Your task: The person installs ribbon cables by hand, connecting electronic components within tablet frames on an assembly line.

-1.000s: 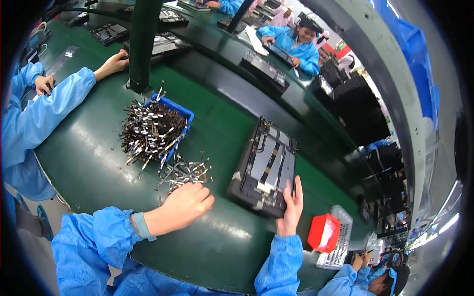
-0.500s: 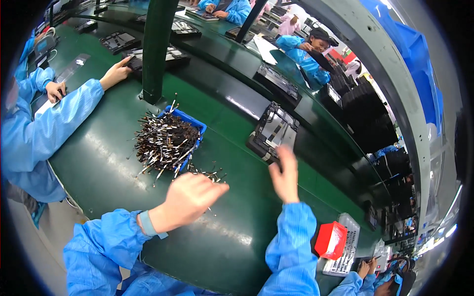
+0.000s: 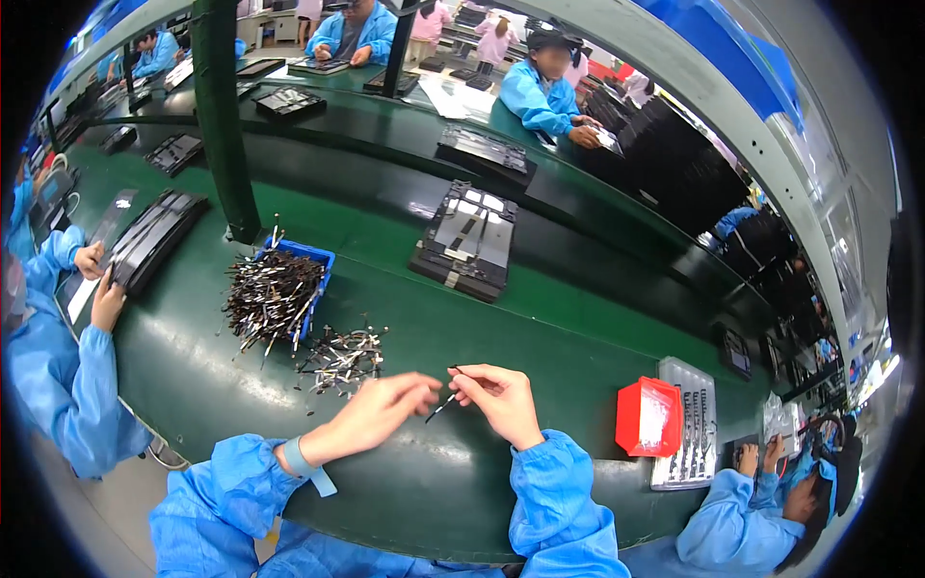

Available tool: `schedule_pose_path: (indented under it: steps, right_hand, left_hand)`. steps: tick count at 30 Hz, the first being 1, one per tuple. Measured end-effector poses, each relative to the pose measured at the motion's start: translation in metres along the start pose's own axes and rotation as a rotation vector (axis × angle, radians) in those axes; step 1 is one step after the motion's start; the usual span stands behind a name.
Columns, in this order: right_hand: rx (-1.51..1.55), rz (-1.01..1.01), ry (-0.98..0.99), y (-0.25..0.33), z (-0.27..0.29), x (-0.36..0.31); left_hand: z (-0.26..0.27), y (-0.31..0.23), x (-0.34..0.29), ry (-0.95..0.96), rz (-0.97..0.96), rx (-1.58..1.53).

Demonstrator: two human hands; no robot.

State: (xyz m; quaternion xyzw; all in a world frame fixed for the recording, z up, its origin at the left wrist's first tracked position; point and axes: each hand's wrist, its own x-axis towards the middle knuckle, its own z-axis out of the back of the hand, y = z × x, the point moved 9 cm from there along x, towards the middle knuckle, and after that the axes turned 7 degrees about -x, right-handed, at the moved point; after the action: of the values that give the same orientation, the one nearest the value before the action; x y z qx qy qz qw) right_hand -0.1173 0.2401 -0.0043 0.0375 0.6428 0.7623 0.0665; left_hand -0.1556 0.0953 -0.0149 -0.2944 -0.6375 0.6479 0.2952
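Note:
My right hand [image 3: 496, 393] pinches a short, thin dark cable [image 3: 440, 408] with a pale section, which hangs slanting from the fingertips above the green bench. Close on its left is my left hand [image 3: 381, 409], fingers bent toward the cable and smeared by motion; whether they hold anything is unclear. A light blue band [image 3: 297, 457] circles the left wrist. Beyond the left hand lies a loose heap of similar small cables [image 3: 349, 358]. A blue bin [image 3: 321, 289] stands behind it, piled over its rim with a tangle of the same cables [image 3: 270, 299].
A flat black device with a silver inside [image 3: 469, 236] lies farther back. To the right are a red bin [image 3: 647, 416] and a clear tray [image 3: 701, 424] with rows of dark parts. A green post [image 3: 224, 125] rises behind the blue bin. Co-workers sit left, right and across.
My right hand has come back from near the black device to beside my left hand and now holds a cable. The view has swung right. The left co-worker now holds a black device upright.

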Motion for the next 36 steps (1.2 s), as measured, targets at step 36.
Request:
schedule_pose_path:
  steps: [36]
  right_hand:
    - [-0.701,0.418,-0.262,0.037,-0.008,-0.069]
  left_hand:
    - [-0.051,0.017,-0.021,0.364,-0.072,0.051]
